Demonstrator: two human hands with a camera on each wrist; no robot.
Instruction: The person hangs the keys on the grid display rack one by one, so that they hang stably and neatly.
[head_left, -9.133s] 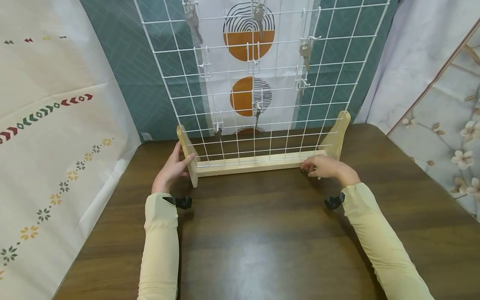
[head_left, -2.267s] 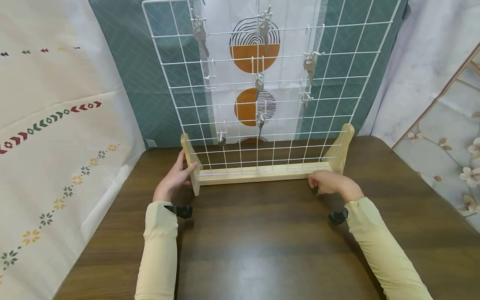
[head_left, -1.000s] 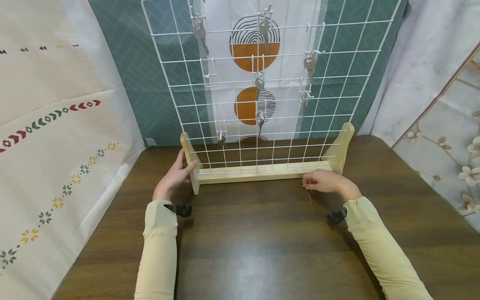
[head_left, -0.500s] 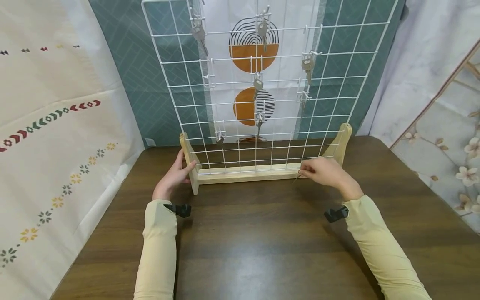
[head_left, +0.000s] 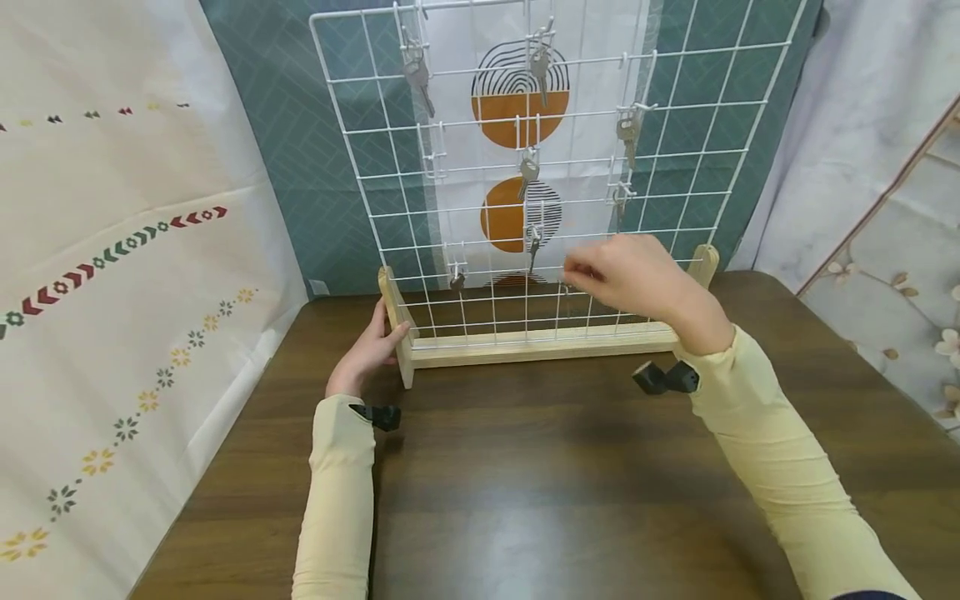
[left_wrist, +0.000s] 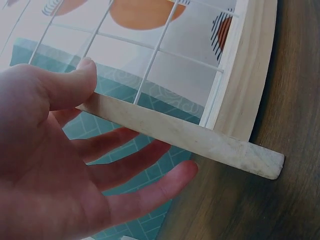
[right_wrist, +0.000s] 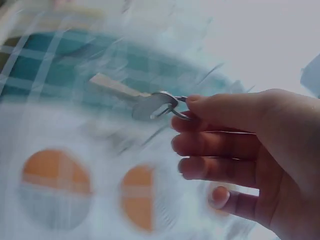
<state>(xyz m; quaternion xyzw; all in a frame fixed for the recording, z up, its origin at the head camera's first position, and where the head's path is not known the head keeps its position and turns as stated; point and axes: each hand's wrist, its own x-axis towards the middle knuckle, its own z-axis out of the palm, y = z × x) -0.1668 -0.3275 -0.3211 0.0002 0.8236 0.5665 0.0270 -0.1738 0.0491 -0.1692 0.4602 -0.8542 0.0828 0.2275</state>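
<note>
My right hand [head_left: 637, 279] is raised in front of the lower right part of the white wire grid [right_wrist: 37, 92]. Between its thumb and index fingertip it pinches a split ring [right_wrist: 182, 115], from which a silver key [right_wrist: 145, 107] sticks out; the other fingers are loosely bent. At the left end, my left hand [head_left: 367, 354] holds the wooden stand [head_left: 540, 342] by its side piece. In the left wrist view the thumb lies on one face of that side piece [left_wrist: 180, 132], and the fingers reach behind it.
Several keys hang from white hooks on the grid, among them a top-left key [head_left: 417, 75], a centre key [head_left: 529, 171] and a right key [head_left: 628, 133]. One left hook [head_left: 433, 164] shows no key. Behind stands a teal backdrop [head_left: 300, 150]; the brown table [head_left: 480, 467] lies below.
My right hand, first low by the stand's bar, has picked up a key on a ring and risen up and left before the grid. A centre hook has gained a key. The left hand keeps its hold.
</note>
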